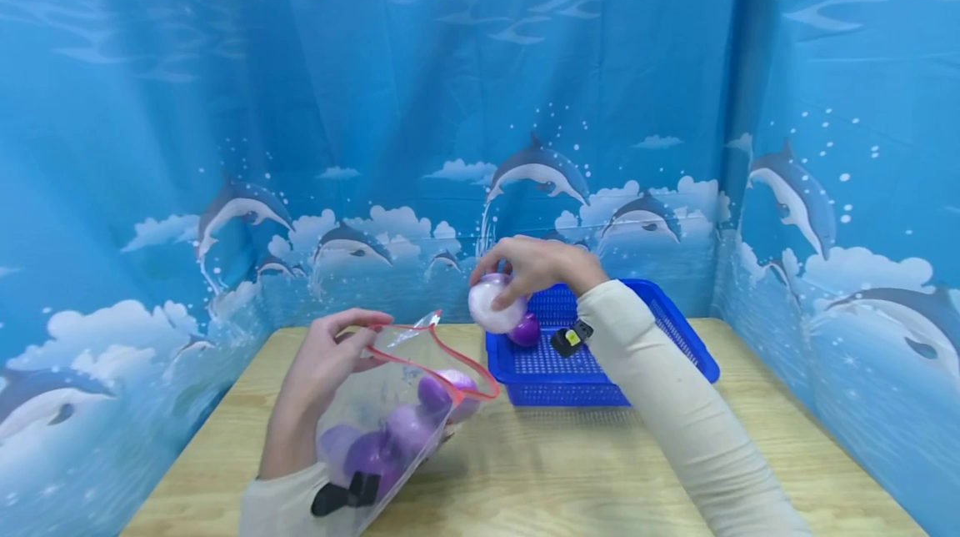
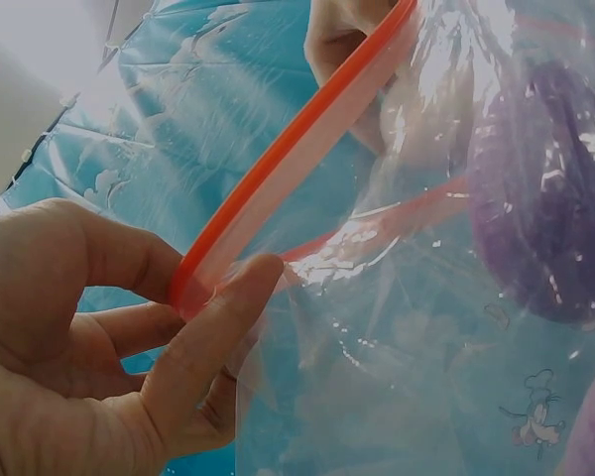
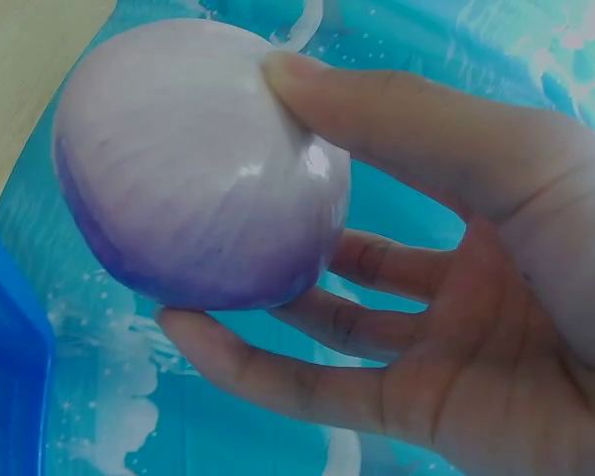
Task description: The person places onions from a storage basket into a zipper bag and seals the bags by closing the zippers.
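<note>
My left hand [image 1: 330,362] pinches the red-edged mouth of a clear zip bag [image 2: 397,377] between thumb and fingers, and the mouth gapes. Inside the bag lie several purple onions [image 1: 408,430], smooth and shiny like toys. Over the left side of a blue basket [image 1: 570,395], my right hand [image 1: 536,266] grips a white and purple onion [image 3: 203,169], thumb on one side and fingers on the other. One darker purple round thing [image 1: 525,331] shows in the basket, partly behind the held onion in the head view.
The bag and basket stand side by side on a light wooden table [image 1: 570,470]. A blue curtain [image 1: 360,145] printed with dolphins hangs behind the table and along its sides. My right forearm crosses over the basket's front right part.
</note>
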Demonstrator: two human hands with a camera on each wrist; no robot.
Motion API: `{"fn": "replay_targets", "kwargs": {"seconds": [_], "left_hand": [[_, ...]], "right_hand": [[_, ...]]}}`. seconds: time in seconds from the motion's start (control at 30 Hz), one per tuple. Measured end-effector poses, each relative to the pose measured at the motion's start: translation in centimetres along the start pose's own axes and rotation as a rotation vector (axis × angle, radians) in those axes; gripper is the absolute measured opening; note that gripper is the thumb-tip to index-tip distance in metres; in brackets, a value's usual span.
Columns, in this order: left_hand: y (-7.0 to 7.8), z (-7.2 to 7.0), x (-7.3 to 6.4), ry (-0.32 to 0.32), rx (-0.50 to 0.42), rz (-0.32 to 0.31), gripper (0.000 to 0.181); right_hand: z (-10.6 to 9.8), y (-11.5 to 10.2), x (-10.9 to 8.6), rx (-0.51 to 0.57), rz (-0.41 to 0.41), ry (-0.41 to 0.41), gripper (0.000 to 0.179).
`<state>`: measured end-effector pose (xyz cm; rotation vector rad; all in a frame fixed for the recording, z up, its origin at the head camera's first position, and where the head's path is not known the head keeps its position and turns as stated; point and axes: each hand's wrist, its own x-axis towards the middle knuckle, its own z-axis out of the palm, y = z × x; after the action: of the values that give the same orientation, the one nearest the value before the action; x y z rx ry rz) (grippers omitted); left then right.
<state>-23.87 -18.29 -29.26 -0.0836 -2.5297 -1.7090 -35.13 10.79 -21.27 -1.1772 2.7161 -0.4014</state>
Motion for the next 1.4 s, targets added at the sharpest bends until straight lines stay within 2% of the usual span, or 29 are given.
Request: {"fn": "replay_targets", "kwargs": {"seconds": [0.47,0.8,1.07,1.4], "left_hand": [[0.0,-0.1,-0.2,0.016,-0.023,0.043,0.034],[-0.1,-0.2,-0.2,0.037,-0.037,0.067,0.033],[0.0,-0.2,-0.1,0.04,-0.064,0.069,0.034],[-0.1,-0.1,-0.2,0.057,-0.045,0.057,0.034]], "right_hand": [[0.2,-3.9,-0.2,-0.041,-0.139,0.054,0.043],[0.7,-6.1,0.2,-0.089,-0.197,0.06,0.041],[1.3,-7.5,0.6,-0.093,-0.202,0.059,0.041],[2.1,-8.8,1.2,-0.113,-0.198,0.046,0.042]]}}
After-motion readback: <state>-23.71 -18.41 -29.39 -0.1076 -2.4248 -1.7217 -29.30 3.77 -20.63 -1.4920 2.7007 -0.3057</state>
